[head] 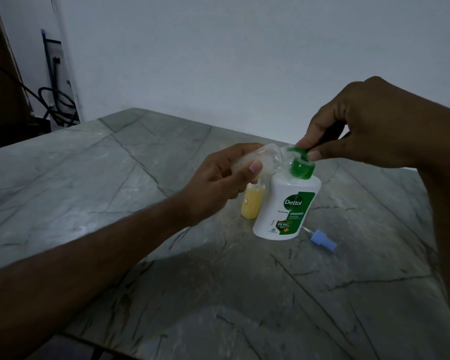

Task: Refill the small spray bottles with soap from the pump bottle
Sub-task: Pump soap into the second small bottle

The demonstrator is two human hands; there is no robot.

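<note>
A white pump bottle [287,206] with a green label and a green pump head [300,166] stands on the grey marble table [115,183]. My right hand [369,126] pinches the top of the green pump head from above. My left hand [218,183] holds a small clear spray bottle [260,162] on its side, its open mouth against the pump spout. Just behind the pump bottle stands a second small bottle [252,201] filled with yellow liquid, partly hidden by my left hand. A blue spray cap [322,237] with its thin tube lies on the table to the right.
The table's near edge runs along the bottom left. A white wall [244,61] rises behind the table. Dark cables and a frame [55,100] sit in the far left corner.
</note>
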